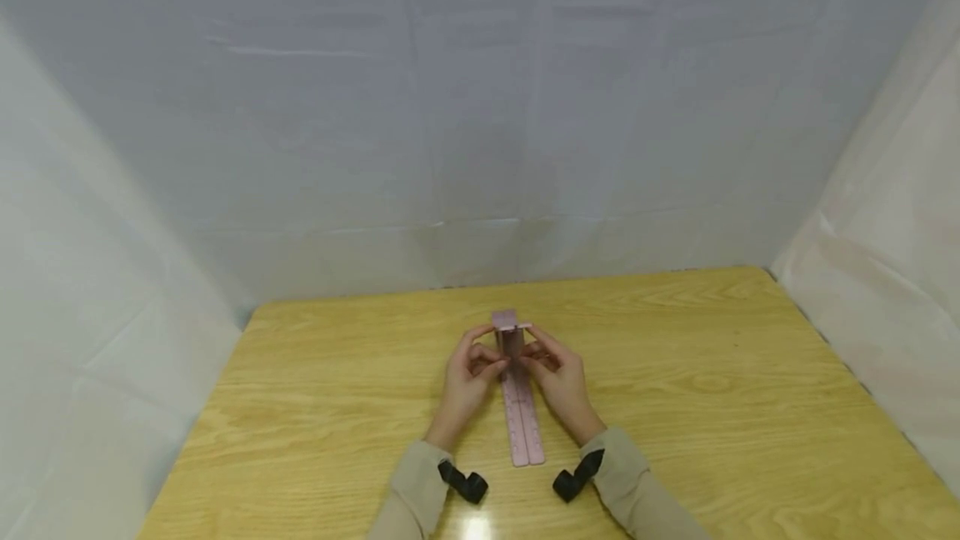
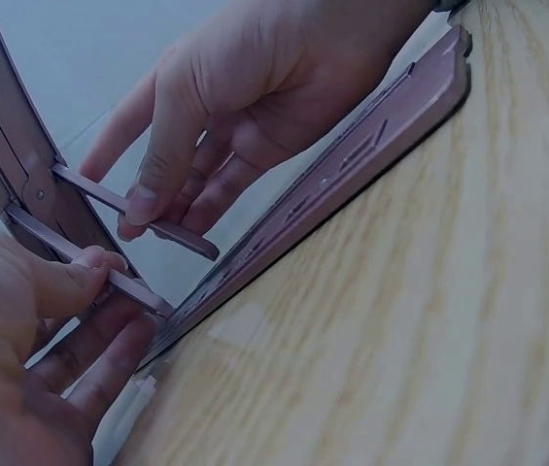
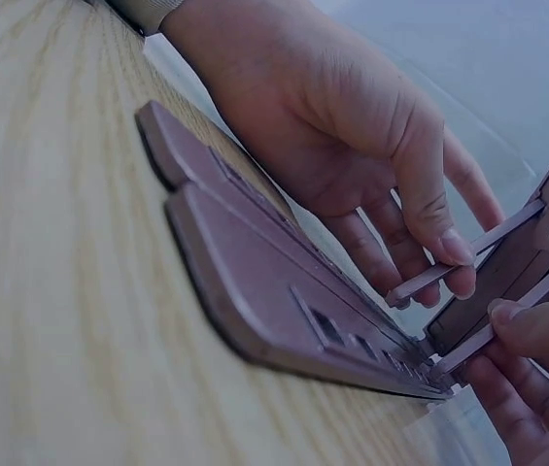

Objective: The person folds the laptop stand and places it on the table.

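A pink folding stand (image 1: 522, 432), like a laptop stand, lies with its two slotted base bars on the table, and its hinged upper part stands raised. Two thin support arms come off that upper part. Thumb and fingers of my left hand (image 1: 467, 380) pinch one support arm (image 2: 46, 233). On the other side, my right hand (image 1: 562, 382) pinches the other arm (image 2: 99, 189) the same way. The arms' free ends hang close over the slotted base (image 3: 255, 282). In the head view my fingers partly hide the arms.
The stand rests on a wood-grain table (image 1: 337, 407) near its middle. Pale sheeting hangs behind the table as a back wall (image 1: 480, 123) and along both sides. Black wrist cameras (image 1: 468, 486) sit on the beige sleeves (image 1: 420, 486).
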`<state>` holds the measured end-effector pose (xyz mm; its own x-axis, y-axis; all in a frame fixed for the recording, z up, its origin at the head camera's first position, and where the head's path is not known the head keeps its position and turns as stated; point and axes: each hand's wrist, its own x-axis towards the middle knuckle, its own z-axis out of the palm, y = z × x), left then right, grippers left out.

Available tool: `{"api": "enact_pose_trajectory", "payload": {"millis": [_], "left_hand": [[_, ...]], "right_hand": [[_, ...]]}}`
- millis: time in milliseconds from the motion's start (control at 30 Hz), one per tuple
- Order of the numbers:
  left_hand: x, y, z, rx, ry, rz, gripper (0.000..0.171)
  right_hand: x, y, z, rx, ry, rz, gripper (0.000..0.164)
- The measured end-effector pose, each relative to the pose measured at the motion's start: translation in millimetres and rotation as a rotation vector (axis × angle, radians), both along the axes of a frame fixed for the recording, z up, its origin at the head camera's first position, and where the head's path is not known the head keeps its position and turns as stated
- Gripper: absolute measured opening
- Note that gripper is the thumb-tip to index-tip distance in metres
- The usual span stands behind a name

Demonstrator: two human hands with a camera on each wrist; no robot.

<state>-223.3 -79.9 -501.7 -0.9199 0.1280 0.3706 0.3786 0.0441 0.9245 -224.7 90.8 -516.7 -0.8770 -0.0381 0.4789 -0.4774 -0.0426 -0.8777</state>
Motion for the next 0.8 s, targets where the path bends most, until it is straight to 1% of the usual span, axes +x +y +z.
{"api": "enact_pose_trajectory", "payload": {"millis": [167, 300, 333, 400, 433, 500, 567, 633, 700, 733, 800], "left_hand": [[2.1, -2, 2.8, -0.016, 0.0, -0.019, 0.055], [3.2, -2, 3.3, -0.027, 0.004, -0.012, 0.058], [3.8, -2, 2.9, -0.025, 0.001, -0.007, 0.059], [2.4, -1, -4.6, -0.014, 0.008, -0.004, 0.061], [3.7, -1, -4.7, -0.011, -0.002, -0.003, 0.063], [3.4, 1, -10.7, 0.006, -0.02, 0.002, 0.064], [5.4, 2, -10.2, 0.016, -0.029, 0.001, 0.063], [10.1, 3, -2.6, 0.016, -0.05, -0.001, 0.063], [11.5, 2, -1.1, 0.009, -0.039, -0.006, 0.061], [12.1, 2, -0.6, 0.004, -0.038, -0.01, 0.061], [10.7, 0, -5.8, 0.004, -0.034, -0.013, 0.061]], "right_hand": [[1.6, -1, 0.7, 0.002, 0.017, -0.001, 0.05], [3.3, 0, 1.8, 0.001, 0.027, 0.01, 0.053], [3.6, 1, 1.7, 0.001, 0.022, 0.014, 0.053], [3.9, 1, 1.1, 0.001, 0.002, 0.013, 0.054], [4.2, 1, 0.9, -0.002, -0.014, 0.012, 0.053], [4.9, 2, 0.4, -0.009, -0.039, 0.012, 0.051], [6.1, 2, 0.6, -0.022, -0.058, 0.013, 0.047], [8.1, 1, 1.4, -0.043, -0.073, 0.021, 0.043], [10.6, 0, 1.9, -0.061, -0.081, 0.029, 0.04], [11.9, -1, 2.2, -0.069, -0.084, 0.031, 0.039], [14.8, -2, 3.1, -0.08, -0.087, 0.036, 0.037]]}}
